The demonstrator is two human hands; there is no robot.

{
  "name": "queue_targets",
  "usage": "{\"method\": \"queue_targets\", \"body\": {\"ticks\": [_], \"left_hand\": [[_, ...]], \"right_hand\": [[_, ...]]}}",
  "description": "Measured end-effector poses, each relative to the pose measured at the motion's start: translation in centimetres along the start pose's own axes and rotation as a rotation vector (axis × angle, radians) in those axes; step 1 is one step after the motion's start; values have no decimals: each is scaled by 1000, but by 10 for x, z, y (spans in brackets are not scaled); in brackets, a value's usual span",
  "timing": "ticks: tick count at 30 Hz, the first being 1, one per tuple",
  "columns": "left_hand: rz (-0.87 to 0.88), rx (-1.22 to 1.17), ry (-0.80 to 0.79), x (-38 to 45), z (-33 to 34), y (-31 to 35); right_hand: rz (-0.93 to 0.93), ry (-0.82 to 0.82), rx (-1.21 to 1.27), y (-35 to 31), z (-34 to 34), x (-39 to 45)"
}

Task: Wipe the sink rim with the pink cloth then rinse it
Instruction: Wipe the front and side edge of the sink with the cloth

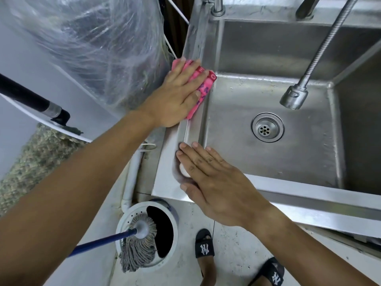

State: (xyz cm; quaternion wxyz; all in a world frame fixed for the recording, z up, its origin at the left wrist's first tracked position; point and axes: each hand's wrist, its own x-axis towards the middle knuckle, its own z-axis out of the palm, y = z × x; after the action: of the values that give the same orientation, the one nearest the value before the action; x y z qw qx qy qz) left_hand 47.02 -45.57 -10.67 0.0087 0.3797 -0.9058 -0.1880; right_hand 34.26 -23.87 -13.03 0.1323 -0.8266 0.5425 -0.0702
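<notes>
My left hand [175, 96] is pressing flat on the cloth [203, 83] on the left rim [193, 40]; my right hand [214, 180] is lying flat, empty, on the near corner. A hose [296, 93] is hanging over the drain [267, 127]; a mop [140, 242] is sitting in its bucket [123, 223] on the floor.

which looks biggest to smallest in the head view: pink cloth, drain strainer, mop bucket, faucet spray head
1. mop bucket
2. pink cloth, though the left hand hides part of it
3. drain strainer and faucet spray head look about alike; the spray head sits nearer the camera, so I won't rank them.

A grey mop [137, 247] rests in a white bucket [123, 221] beside two black slippers [204, 244].
</notes>
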Motion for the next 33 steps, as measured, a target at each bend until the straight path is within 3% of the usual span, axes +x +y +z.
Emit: {"method": "queue_targets", "body": {"ticks": [4,9,23,27,30,33], "left_hand": [[13,-29,30,-25,11,3],[30,23,-7,15,-3,-6],[47,75,2,41,-8,-10],[36,139,39,28,0,-8],[-22,189,173,13,6,5],[-93,2,338,-32,30,30]], "right_hand": [[51,60,-24,-8,4,14],[108,86,20,-17,7,41],[58,60,51,-12,7,42],[42,33,275,-3,-5,39],[180,222,511,34,-33,40],[278,380,396,84,-72,68]]}}
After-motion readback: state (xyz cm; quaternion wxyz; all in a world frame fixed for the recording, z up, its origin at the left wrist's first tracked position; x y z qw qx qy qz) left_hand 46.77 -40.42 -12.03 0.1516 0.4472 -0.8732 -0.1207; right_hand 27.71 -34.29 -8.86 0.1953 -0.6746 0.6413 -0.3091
